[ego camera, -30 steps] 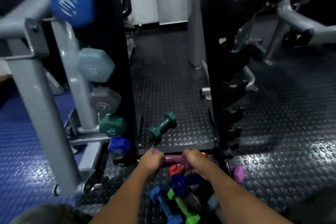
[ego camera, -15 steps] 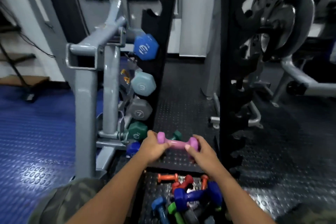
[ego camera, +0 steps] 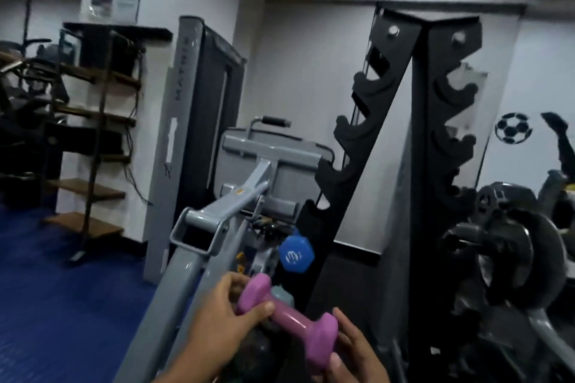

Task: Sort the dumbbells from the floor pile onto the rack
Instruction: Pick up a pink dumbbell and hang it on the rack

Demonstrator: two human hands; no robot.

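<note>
Pink dumbbell (ego camera: 287, 319), left hand (ego camera: 217, 323), right hand (ego camera: 351, 351) gripping ends

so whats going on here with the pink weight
A person is holding a pink dumbbell in both hands: the left hand grips one head, the right hand cups the other. It is raised in front of a tall black rack whose upper cradles are empty. A blue dumbbell already sits on the rack's left side, just above the pink one, which is not yet on the rack.
</note>
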